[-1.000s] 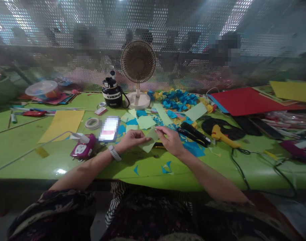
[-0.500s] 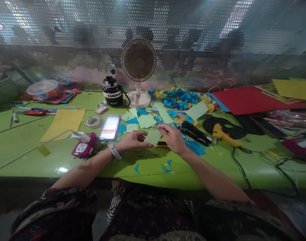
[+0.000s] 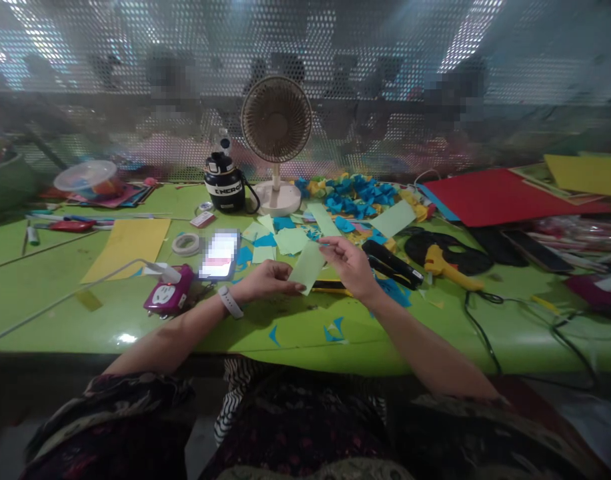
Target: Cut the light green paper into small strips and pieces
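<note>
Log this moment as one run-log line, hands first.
left hand: holds pale green paper slip, lower end | right hand: holds same slip, upper end | below: green table

A perforated metal screen backs the green table.

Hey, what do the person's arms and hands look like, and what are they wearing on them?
The left grip and right grip are bare, with no gloves. A white watch-like band circles the left wrist. The forearms are uncovered, and dark sleeves with a colourful pattern show nearer the camera.
</note>
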`<state>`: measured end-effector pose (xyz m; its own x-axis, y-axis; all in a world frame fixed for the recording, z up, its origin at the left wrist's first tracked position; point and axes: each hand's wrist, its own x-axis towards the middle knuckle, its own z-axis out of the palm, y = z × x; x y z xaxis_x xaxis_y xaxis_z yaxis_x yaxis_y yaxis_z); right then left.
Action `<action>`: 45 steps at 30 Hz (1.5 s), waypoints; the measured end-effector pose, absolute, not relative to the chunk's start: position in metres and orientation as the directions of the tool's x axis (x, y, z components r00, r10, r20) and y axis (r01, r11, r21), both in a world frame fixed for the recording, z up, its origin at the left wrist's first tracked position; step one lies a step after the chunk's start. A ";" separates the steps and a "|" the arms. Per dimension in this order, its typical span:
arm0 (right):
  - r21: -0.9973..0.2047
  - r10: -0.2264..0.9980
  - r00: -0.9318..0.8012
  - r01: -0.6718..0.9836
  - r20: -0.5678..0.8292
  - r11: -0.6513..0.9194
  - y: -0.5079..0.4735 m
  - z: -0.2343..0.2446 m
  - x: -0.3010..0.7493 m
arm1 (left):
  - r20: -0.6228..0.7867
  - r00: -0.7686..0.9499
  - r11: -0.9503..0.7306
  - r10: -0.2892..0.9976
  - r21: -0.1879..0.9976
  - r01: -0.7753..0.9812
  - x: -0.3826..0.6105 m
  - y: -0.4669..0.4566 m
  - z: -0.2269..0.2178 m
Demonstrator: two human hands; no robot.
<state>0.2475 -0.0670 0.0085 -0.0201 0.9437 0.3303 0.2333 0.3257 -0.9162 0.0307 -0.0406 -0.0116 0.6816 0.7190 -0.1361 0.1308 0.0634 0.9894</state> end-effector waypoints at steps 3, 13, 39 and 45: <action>-0.956 0.964 -0.033 0.124 0.263 0.266 -0.066 0.008 0.246 | -0.138 0.659 0.077 0.739 0.990 0.121 0.032 -0.041 -0.013; -0.951 0.967 -0.017 0.173 0.255 0.254 -0.067 0.008 0.247 | -0.129 0.649 0.048 0.750 0.989 0.141 0.031 -0.042 -0.013; -0.927 0.970 -0.202 0.321 0.134 0.195 -0.073 0.006 0.238 | -0.070 0.581 0.106 0.811 0.994 -0.029 0.033 -0.041 -0.014; -0.867 0.946 -0.264 0.409 0.185 0.284 -0.073 0.007 0.243 | -0.089 0.610 0.168 0.787 0.983 -0.075 0.035 -0.041 -0.013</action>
<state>0.2428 -0.0730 0.0070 -0.2645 0.9464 0.1852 0.4091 0.2840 -0.8672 0.0348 -0.0412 -0.0128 0.6099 0.7875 -0.0885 -0.0747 0.1683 0.9829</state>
